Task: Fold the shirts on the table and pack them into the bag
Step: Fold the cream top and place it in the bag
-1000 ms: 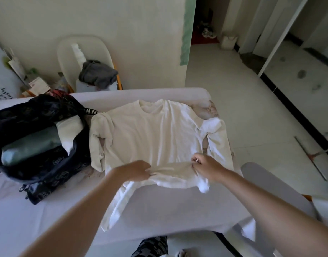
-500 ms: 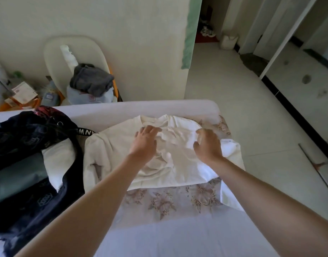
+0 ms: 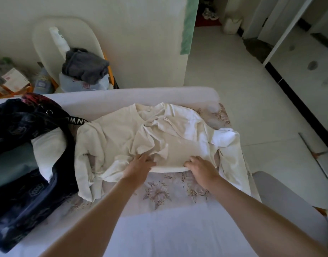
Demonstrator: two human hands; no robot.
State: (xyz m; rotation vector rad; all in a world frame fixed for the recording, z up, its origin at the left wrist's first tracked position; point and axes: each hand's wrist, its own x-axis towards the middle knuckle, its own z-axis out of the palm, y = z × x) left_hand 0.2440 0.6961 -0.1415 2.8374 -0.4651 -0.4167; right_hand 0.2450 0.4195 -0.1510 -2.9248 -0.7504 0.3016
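Note:
A cream long-sleeved shirt point(image 3: 122, 134) lies rumpled on the table point(image 3: 159, 229), its lower half folded up over the chest. Both my hands sit at the near fold edge. My left hand point(image 3: 139, 163) grips the fold with curled fingers. My right hand point(image 3: 200, 165) grips the same edge further right. One sleeve trails down at the left, the other hangs off the right side. The dark open bag point(image 3: 20, 164) stands at the left of the table, with a folded white shirt point(image 3: 48, 151) and a grey-green one point(image 3: 11, 164) inside.
A white chair point(image 3: 48, 34) behind the table holds a grey garment point(image 3: 85, 66). Boxes and bottles crowd the far left corner. A grey chair back point(image 3: 285, 204) stands at the right, beside the table's right edge. Tiled floor lies beyond.
The hem was lifted and carried up over the chest. My hands then drew back from the chest to the near fold edge and now grip it.

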